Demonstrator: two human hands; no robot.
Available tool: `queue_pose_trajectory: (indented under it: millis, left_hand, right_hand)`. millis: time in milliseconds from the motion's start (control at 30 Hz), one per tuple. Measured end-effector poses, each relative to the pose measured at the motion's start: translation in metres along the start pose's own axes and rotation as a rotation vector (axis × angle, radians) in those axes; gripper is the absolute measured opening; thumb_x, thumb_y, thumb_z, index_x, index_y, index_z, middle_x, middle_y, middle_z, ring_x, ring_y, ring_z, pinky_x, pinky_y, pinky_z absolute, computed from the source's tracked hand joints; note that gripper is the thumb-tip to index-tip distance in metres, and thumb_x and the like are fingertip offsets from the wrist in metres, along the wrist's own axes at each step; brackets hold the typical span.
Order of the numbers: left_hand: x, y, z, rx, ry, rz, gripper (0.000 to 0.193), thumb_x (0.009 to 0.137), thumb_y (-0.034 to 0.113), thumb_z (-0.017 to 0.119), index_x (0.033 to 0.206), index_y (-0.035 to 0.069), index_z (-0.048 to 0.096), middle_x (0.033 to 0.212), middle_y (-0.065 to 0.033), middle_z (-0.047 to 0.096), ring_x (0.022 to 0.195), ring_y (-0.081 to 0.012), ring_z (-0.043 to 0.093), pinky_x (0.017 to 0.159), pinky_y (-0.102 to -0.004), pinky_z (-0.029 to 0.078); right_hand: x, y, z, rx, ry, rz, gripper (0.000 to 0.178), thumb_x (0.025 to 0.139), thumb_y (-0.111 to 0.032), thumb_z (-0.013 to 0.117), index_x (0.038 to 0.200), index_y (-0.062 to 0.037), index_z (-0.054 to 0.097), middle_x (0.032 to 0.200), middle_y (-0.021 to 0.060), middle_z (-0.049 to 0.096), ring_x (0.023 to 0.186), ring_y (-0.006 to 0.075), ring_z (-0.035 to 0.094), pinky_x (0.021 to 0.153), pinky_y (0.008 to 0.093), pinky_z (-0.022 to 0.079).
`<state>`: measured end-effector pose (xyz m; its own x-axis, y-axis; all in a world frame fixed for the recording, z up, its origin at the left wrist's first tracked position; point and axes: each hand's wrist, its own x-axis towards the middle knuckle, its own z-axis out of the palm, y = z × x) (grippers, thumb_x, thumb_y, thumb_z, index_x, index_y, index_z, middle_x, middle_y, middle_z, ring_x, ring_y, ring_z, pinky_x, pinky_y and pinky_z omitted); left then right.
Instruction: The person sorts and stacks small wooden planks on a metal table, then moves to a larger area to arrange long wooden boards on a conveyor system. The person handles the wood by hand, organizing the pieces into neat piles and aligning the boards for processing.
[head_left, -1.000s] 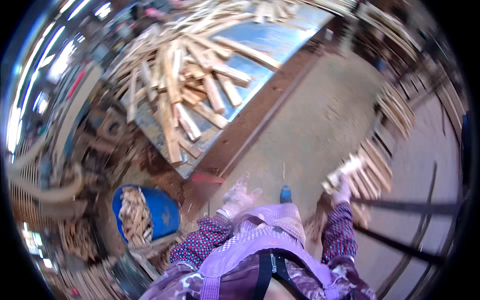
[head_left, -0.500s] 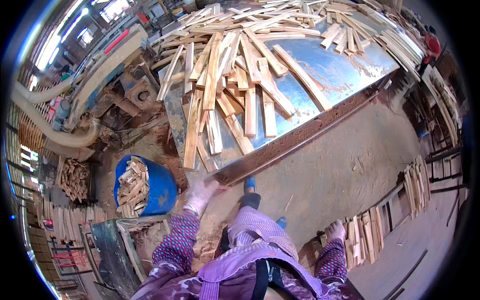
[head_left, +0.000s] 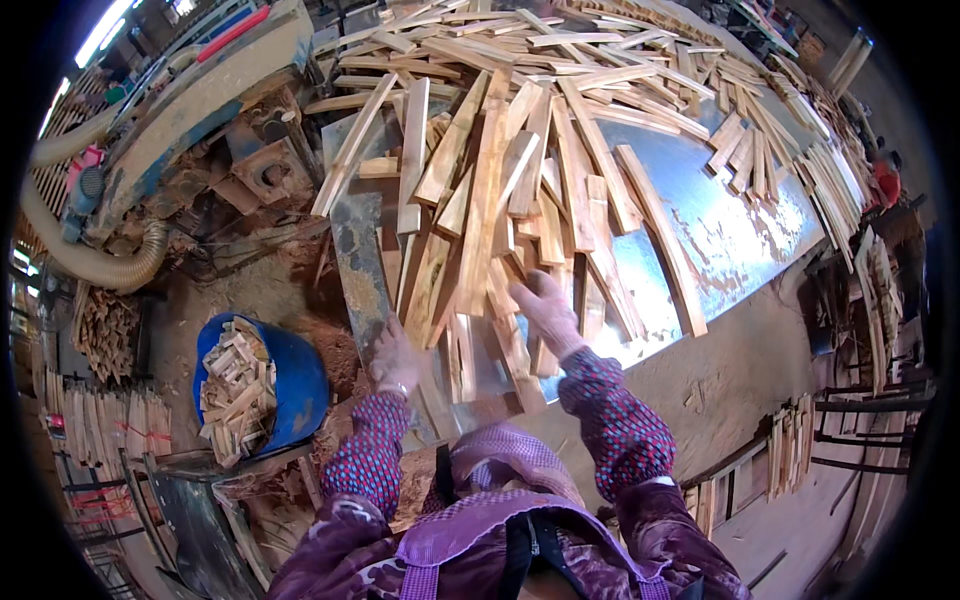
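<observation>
Fingers (head_left: 524, 292) of our right hand (head_left: 552, 315) are partly bent and narrowly spread over the near ends of the long, flat, pale-brown wooden strips (head_left: 487, 200); we cannot tell from the head view whether they grip one or only touch it. Our left hand (head_left: 395, 362) is at the left edge of the shiny grey metal tabletop (head_left: 715, 250), toward its near left corner, with its fingers loosely extended and open, close together. It is just beside the leftmost near ends of the strips, and we cannot tell if it touches them.

These strips lie heaped and overlapping on the tabletop's left part, many pointing toward its near edge, while others spread crosswise toward the far edge. Short, pale wooden pieces (head_left: 745, 160) fan out nearer the right end.

Off the tabletop's left edge, on the floor, we have a round blue plastic bucket (head_left: 305, 385), tilted and filled with small, blocky wood offcuts (head_left: 238, 385). Beyond it curves a ridged cream-coloured hose (head_left: 120, 270).
</observation>
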<state>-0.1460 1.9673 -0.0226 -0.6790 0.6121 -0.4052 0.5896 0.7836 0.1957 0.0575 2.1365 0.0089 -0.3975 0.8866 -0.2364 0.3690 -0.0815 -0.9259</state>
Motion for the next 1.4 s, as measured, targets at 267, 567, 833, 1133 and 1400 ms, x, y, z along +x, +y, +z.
queue_pose_trajectory:
  millis: [267,567,833,1133,1400]
  left_hand:
    - [0.008,-0.081,-0.001,-0.233,-0.005,0.068,0.058,0.076,0.023,0.069,0.128,0.003,0.052,0.105,-0.0240,0.069,0.101,-0.0386,0.067,0.088,-0.0450,0.053]
    - [-0.002,-0.107,-0.084,-0.604,0.371,-0.054,0.060,0.071,0.017,0.079,0.122,-0.002,0.055,0.105,-0.0180,0.067,0.089,-0.0288,0.067,0.078,-0.0383,0.055]
    - [0.240,0.038,-0.175,-0.844,0.054,0.097,0.075,0.080,0.038,0.076,0.135,-0.006,0.049,0.126,-0.0245,0.058,0.113,-0.0324,0.060,0.096,-0.0430,0.049]
    - [0.256,0.188,-0.134,-0.425,0.013,0.113,0.118,0.074,0.047,0.080,0.154,-0.005,0.012,0.156,-0.0293,0.029,0.142,-0.0379,0.037,0.117,-0.0414,0.031]
    - [0.223,0.104,-0.052,-0.861,-0.141,-0.047,0.101,0.070,0.034,0.087,0.142,-0.013,0.035,0.135,-0.0322,0.054,0.126,-0.0379,0.054,0.110,-0.0408,0.039]
  right_hand:
    - [0.056,-0.048,0.107,-0.289,0.054,0.298,0.078,0.073,-0.028,0.079,0.133,0.0047,0.041,0.126,0.0282,0.058,0.120,0.0391,0.058,0.104,0.0423,0.045]
    - [0.066,-0.055,0.006,-0.286,0.226,0.126,0.064,0.073,-0.017,0.073,0.130,0.0006,0.050,0.108,0.0197,0.068,0.099,0.0295,0.067,0.088,0.0384,0.053]
    - [0.192,-0.084,-0.031,-0.272,0.137,0.142,0.057,0.076,-0.030,0.074,0.118,0.0041,0.057,0.095,0.0189,0.066,0.090,0.0295,0.065,0.078,0.0391,0.052]
    - [0.254,-0.046,-0.003,0.387,0.011,0.108,0.042,0.082,-0.027,0.077,0.114,-0.0026,0.065,0.098,0.0063,0.070,0.083,0.0163,0.066,0.072,0.0291,0.053]
    - [0.153,-0.108,0.011,-0.203,0.031,0.292,0.064,0.073,-0.033,0.083,0.123,-0.0012,0.059,0.104,0.0151,0.071,0.093,0.0240,0.069,0.085,0.0387,0.055]
